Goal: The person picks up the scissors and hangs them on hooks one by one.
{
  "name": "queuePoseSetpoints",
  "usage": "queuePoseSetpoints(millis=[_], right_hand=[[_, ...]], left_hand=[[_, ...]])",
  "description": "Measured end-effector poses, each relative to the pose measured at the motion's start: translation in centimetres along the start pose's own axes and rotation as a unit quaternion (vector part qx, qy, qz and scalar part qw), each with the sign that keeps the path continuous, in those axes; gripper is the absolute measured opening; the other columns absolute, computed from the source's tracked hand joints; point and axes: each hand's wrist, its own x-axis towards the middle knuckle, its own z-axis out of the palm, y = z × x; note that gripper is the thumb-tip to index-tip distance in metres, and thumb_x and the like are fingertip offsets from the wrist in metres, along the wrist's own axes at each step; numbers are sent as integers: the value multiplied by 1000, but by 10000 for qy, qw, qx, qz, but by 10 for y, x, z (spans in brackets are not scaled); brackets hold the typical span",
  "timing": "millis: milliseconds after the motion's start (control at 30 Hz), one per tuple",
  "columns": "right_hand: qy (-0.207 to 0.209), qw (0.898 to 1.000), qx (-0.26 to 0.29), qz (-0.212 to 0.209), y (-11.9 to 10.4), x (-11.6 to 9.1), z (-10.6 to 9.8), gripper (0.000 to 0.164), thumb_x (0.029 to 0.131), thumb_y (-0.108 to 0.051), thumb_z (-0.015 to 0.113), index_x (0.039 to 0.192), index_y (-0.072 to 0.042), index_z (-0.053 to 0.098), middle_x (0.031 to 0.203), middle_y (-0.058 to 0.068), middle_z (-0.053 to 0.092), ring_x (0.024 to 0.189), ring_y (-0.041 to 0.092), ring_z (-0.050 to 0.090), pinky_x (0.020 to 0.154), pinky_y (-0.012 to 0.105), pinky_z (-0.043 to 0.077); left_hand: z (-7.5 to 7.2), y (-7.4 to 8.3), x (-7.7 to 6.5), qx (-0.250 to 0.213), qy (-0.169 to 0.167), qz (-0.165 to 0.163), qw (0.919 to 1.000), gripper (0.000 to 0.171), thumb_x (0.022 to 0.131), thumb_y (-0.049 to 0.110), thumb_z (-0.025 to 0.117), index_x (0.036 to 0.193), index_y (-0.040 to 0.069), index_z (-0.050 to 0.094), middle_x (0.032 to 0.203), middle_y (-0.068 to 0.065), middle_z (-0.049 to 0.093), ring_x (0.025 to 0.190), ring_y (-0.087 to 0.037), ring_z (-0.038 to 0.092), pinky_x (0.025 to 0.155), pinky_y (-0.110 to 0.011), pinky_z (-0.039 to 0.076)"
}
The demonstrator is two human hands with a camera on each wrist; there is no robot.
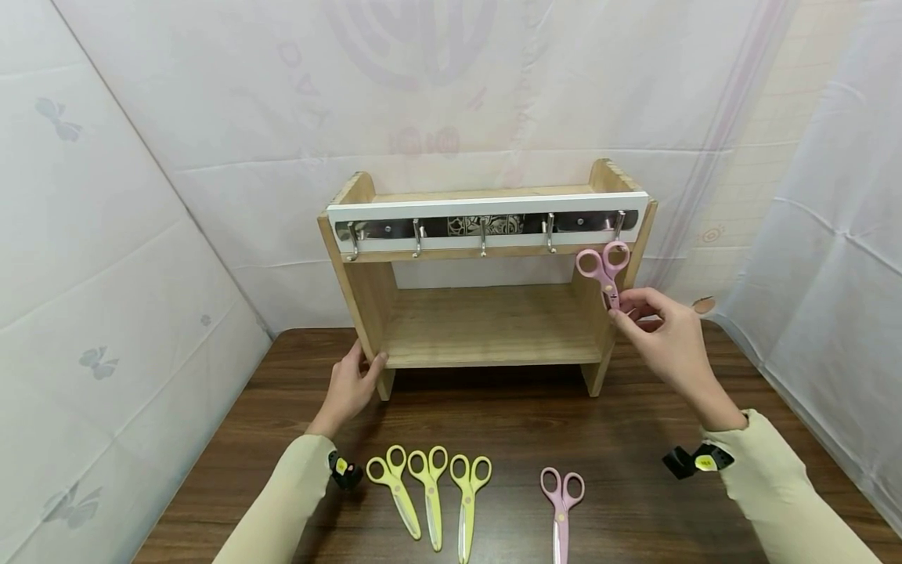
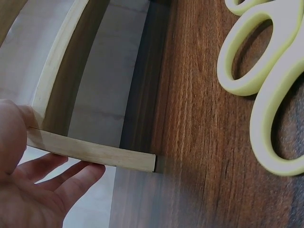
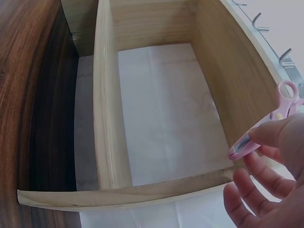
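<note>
My right hand (image 1: 665, 333) pinches a pair of pink scissors (image 1: 610, 276) by the blade end between thumb and fingers, handles up. One finger loop is right at the tip of the far-right hook (image 1: 619, 225); whether it is over the hook I cannot tell. In the right wrist view the pink scissors (image 3: 247, 145) point down past the shelf's side. My left hand (image 1: 350, 388) holds the lower left side panel of a wooden shelf (image 1: 493, 325), thumb in front and fingers behind, as the left wrist view confirms on the panel's edge (image 2: 95, 153).
A white rail (image 1: 493, 205) with several metal hooks crosses the shelf's front. On the dark wooden table (image 1: 282, 439) lie three yellow scissors (image 1: 432, 489) and another pink pair (image 1: 561, 501), handles toward the shelf. White cloth (image 1: 211, 117) hangs behind and at both sides.
</note>
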Motion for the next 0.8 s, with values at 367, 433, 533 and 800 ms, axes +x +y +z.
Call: queuePoseSetpoints(millis=[367,433,533,800], right_hand=[[-118,9981,-609,69,-2,-17,-9,35,88,-7,82,121,-7,70,93,11,73,69,-7,61,61,7,49],[-148,9972,-733,-33,-2,-25,-8,41,86,-6,83,124,-6,68,92,11,73,69,-5,61,60,8,48],[-341,9953,-888,-165,-1,-39,-6,49,85,-5,83,130,-5,64,92,9,72,71,1,62,58,13,49],[-1353,9851,-1056,93,-6,-79,6,61,90,-14,81,142,-6,51,97,10,69,71,11,65,59,29,56]], left_hand=[[1,2,-1,-10,-64,-95,9999,50,109,27,55,152,5,44,130,-28,64,115,-41,66,89,-53,60],[1,2,-1,-1,-69,-93,9999,49,109,27,56,151,5,45,129,-27,64,115,-40,67,89,-53,60],[0,1,-2,-22,-63,-84,9999,50,109,27,56,151,5,45,129,-27,64,114,-41,67,88,-53,60],[-1,2,-2,10,-42,-44,10000,49,108,27,56,151,5,45,129,-28,64,115,-41,67,87,-53,60]])
